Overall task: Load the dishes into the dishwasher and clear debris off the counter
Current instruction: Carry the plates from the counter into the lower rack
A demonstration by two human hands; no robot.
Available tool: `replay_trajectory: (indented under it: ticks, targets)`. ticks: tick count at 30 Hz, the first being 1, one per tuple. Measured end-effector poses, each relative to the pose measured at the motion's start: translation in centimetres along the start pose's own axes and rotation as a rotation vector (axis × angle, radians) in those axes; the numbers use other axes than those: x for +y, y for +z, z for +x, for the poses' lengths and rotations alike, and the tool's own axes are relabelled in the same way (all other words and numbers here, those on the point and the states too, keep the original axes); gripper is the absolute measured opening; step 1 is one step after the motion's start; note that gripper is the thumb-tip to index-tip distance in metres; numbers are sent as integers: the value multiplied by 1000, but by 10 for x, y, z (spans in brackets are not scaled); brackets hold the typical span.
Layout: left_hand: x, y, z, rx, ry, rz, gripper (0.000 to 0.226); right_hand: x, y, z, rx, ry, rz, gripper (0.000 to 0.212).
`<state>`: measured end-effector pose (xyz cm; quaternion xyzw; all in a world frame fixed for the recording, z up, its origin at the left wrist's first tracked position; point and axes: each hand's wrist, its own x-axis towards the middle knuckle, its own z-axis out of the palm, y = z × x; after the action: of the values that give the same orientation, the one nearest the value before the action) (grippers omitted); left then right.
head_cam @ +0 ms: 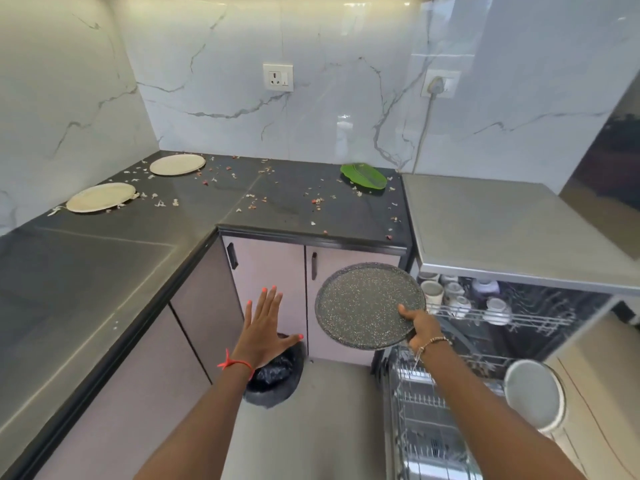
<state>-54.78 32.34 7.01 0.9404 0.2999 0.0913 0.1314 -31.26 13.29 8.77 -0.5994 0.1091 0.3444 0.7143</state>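
Loading step: right hand (420, 327) grips speckled plate (369, 304) by rim; left hand (265, 327) spread, empty. Next, prob: slot plate upright btwn lower rack (426, 427) tines.

We've got a white socket (278, 77) on the marble backsplash (214, 81), a second socket (440, 84) with a cable plugged in, pale cabinet doors (268, 268) with black handles, and a black-bagged bin (273, 382) on the floor.

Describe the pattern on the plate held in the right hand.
Dark grey with fine white speckles: the plate in the right hand, head view.
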Motion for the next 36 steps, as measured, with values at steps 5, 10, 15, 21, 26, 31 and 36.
replay_trajectory:
  ticks: [5,10,15,21,26,31,36]
  targets:
    - [35,8,-36,-33,13,37,114,12,-47,-29,40,6,13,33]
    - [67,21,-61,-36,24,-21,114,14,-94,-52,30,30,23,8]
    - [120,42,-83,-55,19,-38,113,15,-158,-60,17,72,28,6]
    - [211,81,-116,-74,7,-65,93,5,-259,-65,34,90,-9,8]
    - [279,121,-144,-95,10,-65,113,-7,-341,-78,55,88,-48,32]
    - [333,146,-176,-151,24,-27,114,-11,-411,-88,88,97,-42,39]
    - [362,162,-190,-186,20,-33,114,-9,-461,-88,153,122,-6,40]
